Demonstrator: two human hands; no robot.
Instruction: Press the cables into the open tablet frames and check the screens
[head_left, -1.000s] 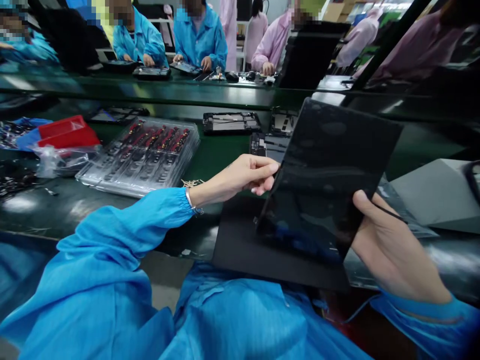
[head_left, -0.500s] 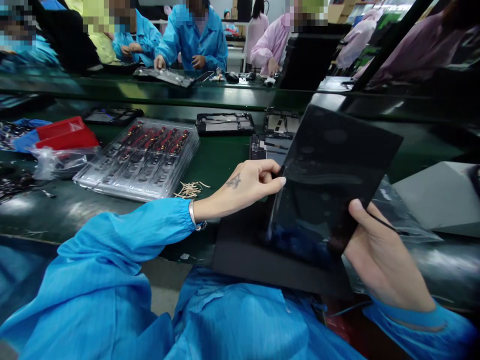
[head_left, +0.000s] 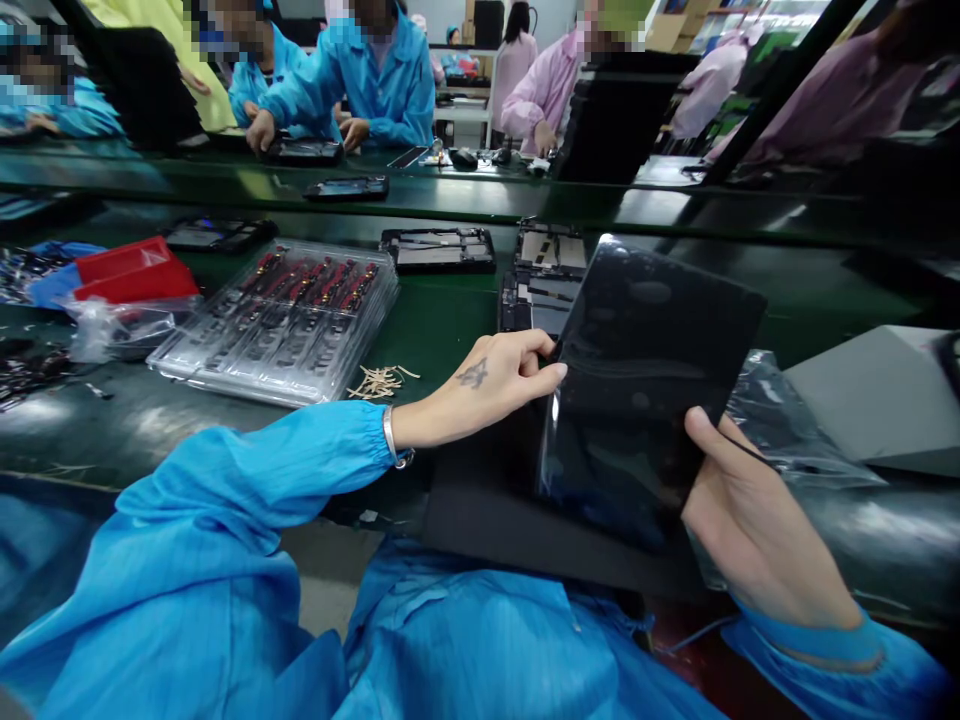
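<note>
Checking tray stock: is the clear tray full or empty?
Partly full: the clear tray has red parts in its far rows; near pockets look empty.

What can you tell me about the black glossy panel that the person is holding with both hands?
The black panel is a thin, flat, rectangular sheet with rounded corners and a glossy face that looks like glass and mirrors the ceiling lights. It is tilted, far edge raised, over a matte black pad at the bench edge. The left hand pinches its left edge; the right hand grips its lower right corner, thumb on the face. No crack shows.
</note>
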